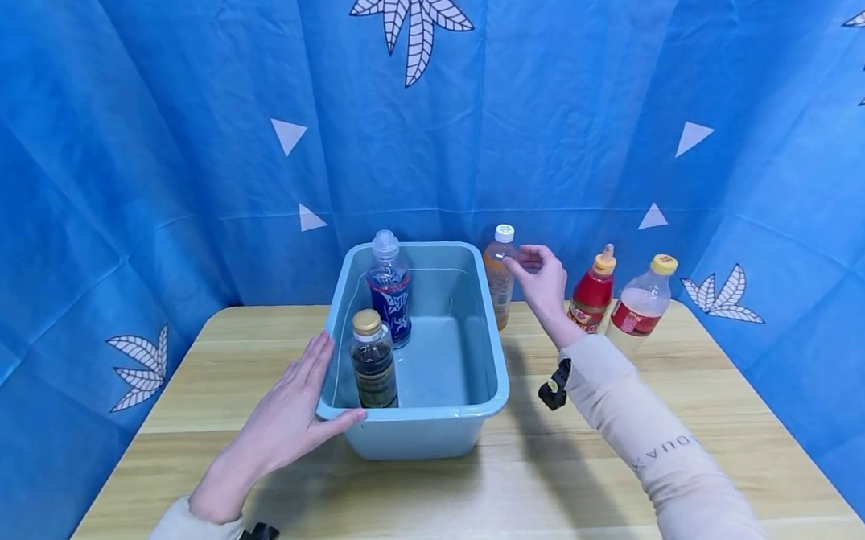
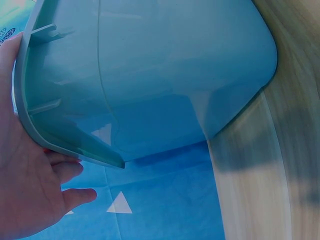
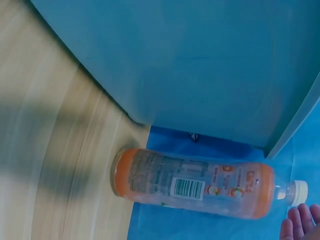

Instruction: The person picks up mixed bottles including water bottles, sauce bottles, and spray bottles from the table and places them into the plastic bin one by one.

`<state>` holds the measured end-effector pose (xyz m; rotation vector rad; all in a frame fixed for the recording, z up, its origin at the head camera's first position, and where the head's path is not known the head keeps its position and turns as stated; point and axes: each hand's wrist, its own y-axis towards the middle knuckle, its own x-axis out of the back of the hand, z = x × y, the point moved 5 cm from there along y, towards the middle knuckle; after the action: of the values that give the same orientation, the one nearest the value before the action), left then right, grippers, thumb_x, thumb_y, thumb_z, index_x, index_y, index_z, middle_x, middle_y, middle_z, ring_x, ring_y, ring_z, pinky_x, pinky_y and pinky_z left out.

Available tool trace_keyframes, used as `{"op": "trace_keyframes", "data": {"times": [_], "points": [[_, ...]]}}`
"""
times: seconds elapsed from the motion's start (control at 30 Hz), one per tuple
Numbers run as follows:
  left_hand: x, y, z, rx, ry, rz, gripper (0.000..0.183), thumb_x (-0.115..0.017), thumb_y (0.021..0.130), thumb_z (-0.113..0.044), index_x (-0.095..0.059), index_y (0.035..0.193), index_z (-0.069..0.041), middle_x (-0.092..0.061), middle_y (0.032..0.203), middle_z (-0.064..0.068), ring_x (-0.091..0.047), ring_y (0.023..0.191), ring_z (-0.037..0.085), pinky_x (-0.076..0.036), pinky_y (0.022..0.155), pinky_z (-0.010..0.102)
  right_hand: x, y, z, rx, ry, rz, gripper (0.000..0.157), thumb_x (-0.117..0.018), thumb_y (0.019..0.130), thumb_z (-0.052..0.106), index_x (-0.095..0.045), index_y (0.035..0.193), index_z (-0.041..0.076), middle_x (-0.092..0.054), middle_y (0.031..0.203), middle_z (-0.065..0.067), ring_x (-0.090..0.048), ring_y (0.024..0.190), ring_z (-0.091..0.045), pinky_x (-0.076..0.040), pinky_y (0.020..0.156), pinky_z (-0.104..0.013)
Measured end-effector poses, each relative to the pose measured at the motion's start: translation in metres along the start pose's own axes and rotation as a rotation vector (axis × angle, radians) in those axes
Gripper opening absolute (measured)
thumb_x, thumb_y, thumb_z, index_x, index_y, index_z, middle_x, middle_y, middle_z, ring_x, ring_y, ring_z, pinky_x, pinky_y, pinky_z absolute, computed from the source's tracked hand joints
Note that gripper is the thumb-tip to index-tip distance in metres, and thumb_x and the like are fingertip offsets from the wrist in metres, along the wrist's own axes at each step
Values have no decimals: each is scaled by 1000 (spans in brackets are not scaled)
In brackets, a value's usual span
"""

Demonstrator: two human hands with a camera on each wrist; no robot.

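Note:
My left hand [image 1: 293, 401] rests with extended fingers along the left rim of a light-blue plastic tub [image 1: 489, 332], its thumb lying on the front rim corner. Inside the tub, on the left side, stand a dark bottle with a gold cap [image 1: 374, 369] and a blue-labelled bottle with a clear cap [image 1: 390, 292]. My right hand [image 1: 542, 281] is beside an orange-banded plastic bottle [image 3: 200, 185] with a white cap, upright just outside the tub's right wall. In the right wrist view its fingertips [image 3: 295, 222] are right at the white cap, fingers loosely bent and not wrapped round the bottle.
Right of my right hand stand a red squeeze bottle [image 1: 592, 299] with a yellow tip and a clear bottle [image 1: 640, 305] with a red label and yellow cap. A blue patterned curtain [image 1: 413, 166] hangs behind the wooden table [image 1: 594, 488].

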<state>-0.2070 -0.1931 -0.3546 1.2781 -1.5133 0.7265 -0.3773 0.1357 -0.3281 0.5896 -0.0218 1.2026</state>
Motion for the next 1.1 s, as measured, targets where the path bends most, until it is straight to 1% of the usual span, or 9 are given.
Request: {"op": "trace_keyframes", "data": {"times": [0.33, 0.6, 0.87, 1.1], "points": [[0, 0, -1, 0, 0, 8, 104, -46, 72, -71, -7, 143, -6, -8, 147, 13, -10, 133, 30, -19, 101, 53, -7, 14, -8, -84, 13, -30, 46, -68, 78, 29, -56, 111, 0, -59, 104, -14, -54, 95, -23, -45, 83, -35], [0, 0, -1, -2, 0, 5, 104, -46, 72, -71, -8, 142, -5, -7, 147, 13, -11, 133, 30, -19, 101, 52, -10, 23, -10, -130, 44, -39, 48, -69, 77, 29, -55, 112, -1, -57, 107, -14, -52, 99, -24, -43, 85, -35], [1, 0, -1, -5, 3, -1, 104, -46, 72, -71, -8, 142, -5, -7, 147, 13, -11, 133, 30, -19, 102, 52, -14, 32, -19, -202, 60, -24, 54, -69, 75, 37, -54, 115, 3, -55, 112, -12, -50, 103, -23, -43, 87, -34], [1, 0, 0, -1, -2, 0, 104, -46, 72, -71, -7, 143, -6, -7, 147, 12, -11, 133, 29, -19, 102, 52, -17, 37, -20, -215, 83, -9, 56, -70, 74, 39, -54, 115, 4, -54, 112, -11, -50, 102, -23, -42, 88, -34]]}}
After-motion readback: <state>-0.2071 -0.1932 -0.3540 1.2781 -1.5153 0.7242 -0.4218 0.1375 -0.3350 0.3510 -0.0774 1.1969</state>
